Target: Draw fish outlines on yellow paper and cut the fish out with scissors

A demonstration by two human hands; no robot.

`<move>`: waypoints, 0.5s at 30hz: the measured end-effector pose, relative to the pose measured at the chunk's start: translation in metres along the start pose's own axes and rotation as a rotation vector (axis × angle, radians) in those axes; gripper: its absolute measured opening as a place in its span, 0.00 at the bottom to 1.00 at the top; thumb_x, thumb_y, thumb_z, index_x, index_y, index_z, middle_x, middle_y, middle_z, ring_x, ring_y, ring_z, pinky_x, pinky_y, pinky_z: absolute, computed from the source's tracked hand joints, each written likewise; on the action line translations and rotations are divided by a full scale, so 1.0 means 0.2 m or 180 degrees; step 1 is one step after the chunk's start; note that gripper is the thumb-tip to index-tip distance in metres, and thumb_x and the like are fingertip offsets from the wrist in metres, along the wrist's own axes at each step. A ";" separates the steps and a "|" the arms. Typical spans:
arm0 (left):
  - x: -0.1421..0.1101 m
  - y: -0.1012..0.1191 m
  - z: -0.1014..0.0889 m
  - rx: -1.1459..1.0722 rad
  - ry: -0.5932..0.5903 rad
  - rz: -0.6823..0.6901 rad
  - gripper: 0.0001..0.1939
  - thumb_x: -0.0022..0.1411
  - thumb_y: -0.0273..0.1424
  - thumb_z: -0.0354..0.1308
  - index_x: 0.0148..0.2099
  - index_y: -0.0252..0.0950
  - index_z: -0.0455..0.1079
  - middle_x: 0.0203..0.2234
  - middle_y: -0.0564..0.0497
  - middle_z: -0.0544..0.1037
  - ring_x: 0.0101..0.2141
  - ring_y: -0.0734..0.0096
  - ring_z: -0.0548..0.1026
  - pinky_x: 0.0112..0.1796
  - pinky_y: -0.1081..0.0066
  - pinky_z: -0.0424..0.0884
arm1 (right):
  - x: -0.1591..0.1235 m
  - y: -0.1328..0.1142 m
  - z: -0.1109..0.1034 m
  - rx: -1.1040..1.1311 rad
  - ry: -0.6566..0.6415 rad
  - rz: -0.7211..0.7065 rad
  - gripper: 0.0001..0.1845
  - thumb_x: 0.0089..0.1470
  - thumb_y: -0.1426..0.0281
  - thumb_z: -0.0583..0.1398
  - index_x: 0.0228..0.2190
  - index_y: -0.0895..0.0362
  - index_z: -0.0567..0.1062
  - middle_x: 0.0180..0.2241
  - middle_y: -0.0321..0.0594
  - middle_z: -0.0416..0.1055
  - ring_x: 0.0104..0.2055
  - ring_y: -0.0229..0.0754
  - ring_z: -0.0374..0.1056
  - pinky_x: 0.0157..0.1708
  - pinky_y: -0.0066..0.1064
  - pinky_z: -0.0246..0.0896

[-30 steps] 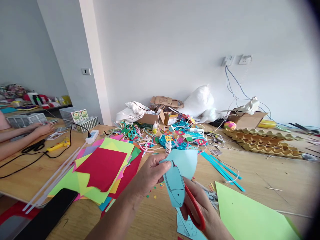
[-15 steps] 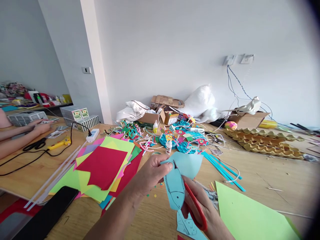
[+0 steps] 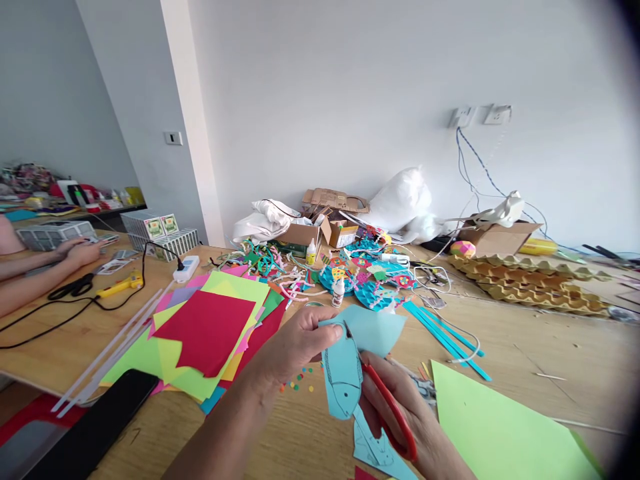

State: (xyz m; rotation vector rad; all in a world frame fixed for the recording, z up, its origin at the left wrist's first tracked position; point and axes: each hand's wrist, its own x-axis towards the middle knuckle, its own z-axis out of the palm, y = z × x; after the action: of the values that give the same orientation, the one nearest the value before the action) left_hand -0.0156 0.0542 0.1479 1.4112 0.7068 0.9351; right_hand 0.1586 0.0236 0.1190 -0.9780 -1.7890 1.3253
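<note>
My left hand [image 3: 311, 337] pinches the top of a light blue sheet of paper [image 3: 343, 373] between thumb and fingers. A fish is drawn on it in dark lines, with its head pointing down. My right hand [image 3: 395, 400] grips red-handled scissors [image 3: 393, 407] at the sheet's right edge; their blades are mostly hidden behind the paper. Part of the blue sheet spreads out to the right behind the drawn fish. Below, on the table, lies another piece of blue paper with drawings [image 3: 375, 447], partly covered by my right hand.
Coloured paper sheets [image 3: 210, 330] lie at left, near a black phone-like slab [image 3: 100, 427]. A light green sheet [image 3: 500, 427] is at right, with blue strips [image 3: 445, 337] beyond. A glue bottle [image 3: 338, 292] stands ahead. Another person's hands [image 3: 80, 252] are at far left.
The drawn fish has swung slightly left, its head end moving away from the scissors. My right hand with the scissors has shifted a little. The left hand keeps its hold.
</note>
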 end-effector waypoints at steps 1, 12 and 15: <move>0.00 0.00 0.00 -0.0005 -0.0032 0.0015 0.12 0.59 0.38 0.52 0.32 0.34 0.62 0.19 0.58 0.55 0.19 0.81 0.51 0.20 0.78 0.48 | 0.00 0.00 0.00 0.0012 -0.0007 0.0003 0.25 0.57 0.47 0.48 0.21 0.53 0.59 0.12 0.26 0.53 0.14 0.31 0.47 0.15 0.23 0.47; -0.02 0.01 -0.04 0.0070 -0.0227 0.0046 0.12 0.58 0.38 0.52 0.28 0.35 0.59 0.18 0.59 0.54 0.18 0.81 0.49 0.18 0.77 0.46 | 0.00 -0.01 -0.03 -0.0011 -0.0172 0.0078 0.26 0.56 0.47 0.48 0.21 0.54 0.59 0.13 0.27 0.55 0.14 0.31 0.48 0.15 0.23 0.46; -0.02 0.02 -0.04 0.0092 -0.0300 0.0024 0.12 0.58 0.37 0.52 0.28 0.35 0.59 0.18 0.59 0.54 0.18 0.81 0.48 0.18 0.77 0.45 | -0.01 -0.02 -0.04 -0.0091 -0.0246 0.0050 0.26 0.56 0.46 0.48 0.21 0.54 0.59 0.13 0.27 0.54 0.15 0.32 0.49 0.15 0.24 0.46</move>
State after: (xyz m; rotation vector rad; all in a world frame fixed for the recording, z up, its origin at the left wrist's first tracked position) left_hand -0.0258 0.0547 0.1509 1.4745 0.6471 0.8614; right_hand 0.1659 0.0251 0.1244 -0.9700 -1.8662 1.3675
